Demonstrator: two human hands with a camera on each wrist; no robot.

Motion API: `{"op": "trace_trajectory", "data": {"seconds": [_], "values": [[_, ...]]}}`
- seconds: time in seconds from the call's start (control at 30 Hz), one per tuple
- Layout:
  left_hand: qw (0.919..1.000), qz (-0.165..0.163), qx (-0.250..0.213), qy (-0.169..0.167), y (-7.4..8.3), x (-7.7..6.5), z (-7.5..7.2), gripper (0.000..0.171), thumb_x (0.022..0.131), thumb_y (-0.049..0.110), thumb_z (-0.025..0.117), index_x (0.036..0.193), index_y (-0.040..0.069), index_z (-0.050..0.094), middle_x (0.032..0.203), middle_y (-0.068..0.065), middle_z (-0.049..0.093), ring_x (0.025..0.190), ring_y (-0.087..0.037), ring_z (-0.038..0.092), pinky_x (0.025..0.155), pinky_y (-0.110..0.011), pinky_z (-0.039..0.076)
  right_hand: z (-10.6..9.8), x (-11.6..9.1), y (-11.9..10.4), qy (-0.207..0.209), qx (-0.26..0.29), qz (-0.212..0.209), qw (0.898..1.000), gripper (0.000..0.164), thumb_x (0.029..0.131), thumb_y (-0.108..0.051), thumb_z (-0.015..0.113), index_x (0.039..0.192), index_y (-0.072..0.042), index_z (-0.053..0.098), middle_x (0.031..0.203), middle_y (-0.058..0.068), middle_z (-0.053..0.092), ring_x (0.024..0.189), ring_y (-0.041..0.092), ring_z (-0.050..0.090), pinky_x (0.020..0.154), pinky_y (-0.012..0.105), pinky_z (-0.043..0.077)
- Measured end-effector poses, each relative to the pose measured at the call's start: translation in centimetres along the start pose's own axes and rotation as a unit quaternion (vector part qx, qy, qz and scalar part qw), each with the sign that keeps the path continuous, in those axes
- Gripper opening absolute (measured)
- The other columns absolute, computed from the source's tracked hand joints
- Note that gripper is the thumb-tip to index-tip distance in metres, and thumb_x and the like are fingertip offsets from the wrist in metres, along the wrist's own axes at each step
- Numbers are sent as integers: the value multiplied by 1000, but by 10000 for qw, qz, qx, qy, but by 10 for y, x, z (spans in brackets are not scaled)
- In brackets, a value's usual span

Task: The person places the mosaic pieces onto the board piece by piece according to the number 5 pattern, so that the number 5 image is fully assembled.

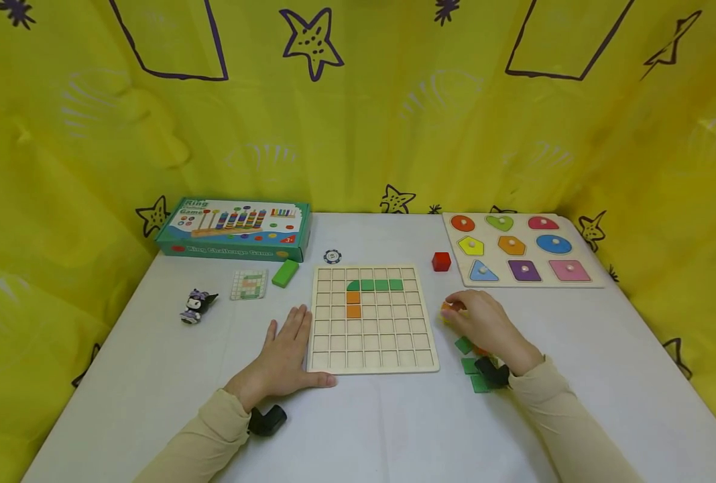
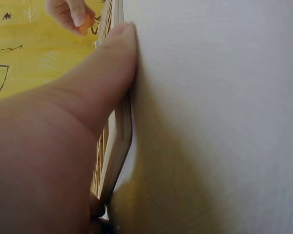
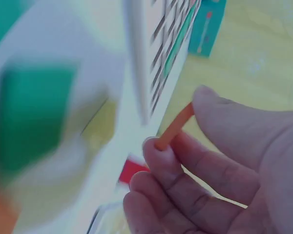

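Three loose green tiles [image 1: 469,366] lie nearest, off the right edge of the grid board [image 1: 373,370], with what may be orange pieces beside them; the right wrist hides too much to be sure. At the board's near left corner rests the left hand [image 1: 279,359], fingers straight along the left edge, thumb at the near edge, gripping nothing. Slightly farther, just beyond the board's right edge, the right hand [image 1: 481,322] pinches an orange tile [image 3: 175,126] between thumb and fingertip, its other fingers loosely bent. That tile looks thin, light and stiff, smooth enough to skid if squeezed off-centre, and hardly fragile; opposite rims are the place to hold it, both faces kept clear. The board seems wooden, rigid and light enough to slide, so its outer edges suit a steadying palm. Toward its far edge sit a green row [image 1: 382,285] and two inlaid orange squares [image 1: 353,304]. Beyond its far right corner stands a red cube [image 1: 441,261].
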State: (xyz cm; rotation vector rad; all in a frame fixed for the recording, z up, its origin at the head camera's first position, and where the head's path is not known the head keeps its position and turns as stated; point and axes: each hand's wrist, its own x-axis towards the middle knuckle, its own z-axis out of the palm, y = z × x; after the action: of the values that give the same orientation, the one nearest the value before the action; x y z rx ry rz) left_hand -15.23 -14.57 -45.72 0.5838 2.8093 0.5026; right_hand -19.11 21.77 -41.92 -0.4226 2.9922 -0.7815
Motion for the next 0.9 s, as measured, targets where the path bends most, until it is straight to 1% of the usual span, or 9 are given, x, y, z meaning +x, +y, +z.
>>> {"op": "trace_trajectory", "data": {"seconds": [0.13, 0.27, 0.33, 0.43, 0.6, 0.67, 0.77, 0.9], "values": [[10000, -19, -8, 7, 0, 0, 0, 128, 72, 76, 66, 152, -8, 13, 159, -24, 8, 146, -37, 0, 110, -63, 0, 12, 15, -23, -16, 36, -544, 9985, 21, 90, -16, 73, 102, 0, 70, 92, 6, 65, 89, 27, 57, 82, 45, 48], [10000, -26, -31, 7, 0, -1, 1, 128, 72, 76, 66, 152, -8, 13, 159, -24, 8, 146, -37, 0, 110, -62, 0, 25, 29, -45, -304, 87, -870, 9957, 20, 90, -19, 73, 102, -3, 69, 86, 0, 62, 81, 20, 56, 76, 37, 49], [10000, -18, -64, 1, 0, -1, 1, 128, 72, 76, 66, 152, -8, 12, 159, -24, 8, 146, -37, 0, 110, -62, -1, 31, 35, -54, -468, 77, -920, 9946, 20, 90, -19, 73, 102, -3, 70, 84, 0, 61, 79, 18, 55, 74, 35, 48], [10000, -15, -66, -1, 0, -1, 1, 128, 72, 76, 66, 152, -8, 13, 159, -23, 8, 146, -37, 0, 110, -62, -1, 39, 44, -66, -595, 0, -973, 9935, 23, 90, -20, 73, 103, -1, 71, 86, 1, 64, 81, 18, 57, 76, 35, 49], [10000, -11, 12, -1, -1, 0, 0, 128, 72, 77, 64, 152, -8, 13, 159, -23, 8, 146, -37, 0, 110, -62, 0, 50, 56, -80, -690, -50, -832, 9941, 25, 88, -22, 76, 101, -1, 73, 90, 3, 68, 82, 18, 59, 78, 34, 51], [10000, -3, 15, -5, -1, 0, 0, 128, 72, 77, 64, 152, -8, 13, 159, -23, 8, 146, -37, 0, 110, -63, 0, 53, 60, -83, -727, -111, -755, 9944, 23, 87, -23, 77, 97, -3, 74, 87, 1, 67, 80, 16, 58, 77, 32, 50], [10000, 2, 23, -24, -1, -1, -1, 128, 72, 77, 64, 152, -9, 13, 159, -24, 8, 146, -37, 0, 110, -63, 0, 58, 64, -86, -736, -280, -800, 9937, 21, 86, -25, 78, 93, -5, 74, 81, -2, 64, 76, 16, 55, 73, 30, 48], [10000, 5, 36, -22, 0, -1, -2, 127, 73, 76, 65, 152, -9, 13, 159, -24, 8, 146, -37, 1, 110, -63, 0, 63, 68, -87, -666, -523, -1040, 9910, 21, 84, -24, 79, 92, -6, 74, 79, -2, 62, 76, 17, 54, 72, 31, 47]]}}
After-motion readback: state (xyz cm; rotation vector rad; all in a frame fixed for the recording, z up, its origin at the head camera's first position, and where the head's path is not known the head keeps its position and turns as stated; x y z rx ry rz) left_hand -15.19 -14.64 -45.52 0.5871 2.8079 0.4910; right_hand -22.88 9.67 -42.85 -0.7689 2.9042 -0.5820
